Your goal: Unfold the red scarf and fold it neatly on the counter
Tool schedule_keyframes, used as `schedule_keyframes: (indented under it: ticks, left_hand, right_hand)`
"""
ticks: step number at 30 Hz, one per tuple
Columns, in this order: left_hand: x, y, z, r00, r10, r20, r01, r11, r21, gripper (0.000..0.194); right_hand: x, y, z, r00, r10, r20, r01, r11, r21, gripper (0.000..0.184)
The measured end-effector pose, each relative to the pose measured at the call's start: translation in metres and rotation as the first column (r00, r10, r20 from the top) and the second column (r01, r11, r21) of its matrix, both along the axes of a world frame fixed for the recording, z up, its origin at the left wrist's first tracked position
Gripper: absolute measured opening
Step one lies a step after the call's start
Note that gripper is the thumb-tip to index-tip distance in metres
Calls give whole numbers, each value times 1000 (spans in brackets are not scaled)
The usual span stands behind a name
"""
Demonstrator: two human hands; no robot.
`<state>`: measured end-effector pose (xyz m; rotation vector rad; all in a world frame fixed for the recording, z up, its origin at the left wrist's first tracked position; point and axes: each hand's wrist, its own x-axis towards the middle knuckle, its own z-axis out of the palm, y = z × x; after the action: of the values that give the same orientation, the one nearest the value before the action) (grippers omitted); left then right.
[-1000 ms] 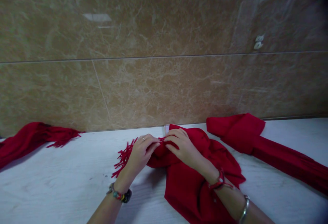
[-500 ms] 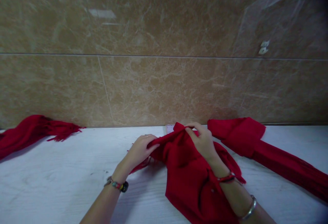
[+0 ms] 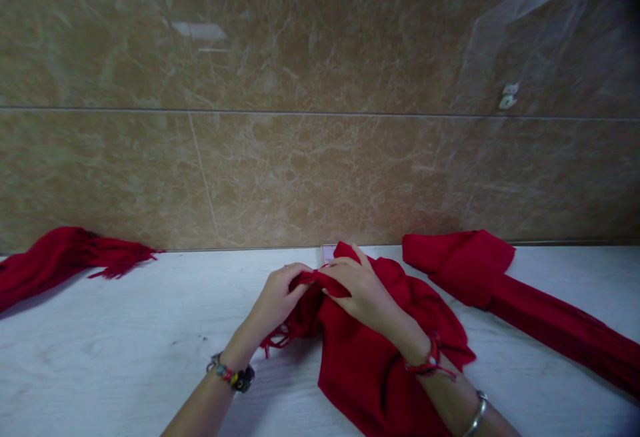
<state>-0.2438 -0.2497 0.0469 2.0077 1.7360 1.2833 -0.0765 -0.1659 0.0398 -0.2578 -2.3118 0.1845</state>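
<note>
Far left on the white table [image 3: 125, 357]: a second red scarf [image 3: 55, 260], fringed. Centre: left hand [image 3: 273, 300] pinching the red scarf [image 3: 370, 364], right hand [image 3: 363, 290] clamped on the same bunched fold. Deep red, crumpled, fringe beneath; long axis toward the viewer. Right: folded scarf [image 3: 500, 287] lying diagonally.

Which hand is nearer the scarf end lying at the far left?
Left. The left hand grips the middle scarf, on the side toward the far-left scarf; the right hand is farther right.

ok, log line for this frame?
left hand: pinching red scarf | right hand: pressing same fold | scarf on white table
</note>
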Motion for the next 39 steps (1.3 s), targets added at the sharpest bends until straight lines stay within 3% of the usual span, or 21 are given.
schedule_keyframes:
  ticks: [2,4,8,10,13,15,17,21,24,27,32,39]
  left_hand:
    - [2,-1,0,1000,1,-11,-1,1000,-18,12]
    - [1,-1,-1,999,-13,-31,12,999,-49,15]
    - [-4,1,-7,993,-94,-74,82,987,-141,26]
    - [-7,3,-8,992,-78,-100,64,989,-134,26]
    - [-6,2,-6,994,31,-109,-29,999,23,23]
    - [0,-1,-3,989,119,-88,-105,984,144,25]
    - [8,-3,-4,978,173,-114,-152,974,168,23]
    - [24,-1,-17,937,191,-291,-205,979,-16,26]
    - [22,5,-25,935,181,-306,-216,972,-87,12]
    - [8,8,-22,937,240,-254,-260,965,-46,12]
    - [-19,7,-15,891,384,-241,-405,913,-40,16]
    - [-40,9,-17,864,462,-201,-476,879,-21,17]
  right_hand:
    - [0,-1,0,998,64,-11,-65,991,-119,16]
    - [5,5,2,991,82,-104,-111,939,-325,13]
    - [23,26,10,955,70,-287,-253,693,-674,17]
    - [28,35,11,924,-23,-382,-296,591,-750,21]
    - [25,43,7,864,-215,-456,-288,532,-796,26]
    - [20,45,3,842,-284,-459,-257,537,-804,27]
    - [16,45,0,831,-317,-457,-210,582,-786,26]
    - [15,44,-3,801,-377,-466,-75,709,-701,20]
    - [20,47,-2,762,-440,-475,14,745,-667,21]
    - [30,55,0,700,-492,-517,14,734,-679,21]
    - [52,72,5,487,-604,-631,-65,696,-715,20]
    - [65,95,-6,390,-666,-636,-68,668,-741,23]
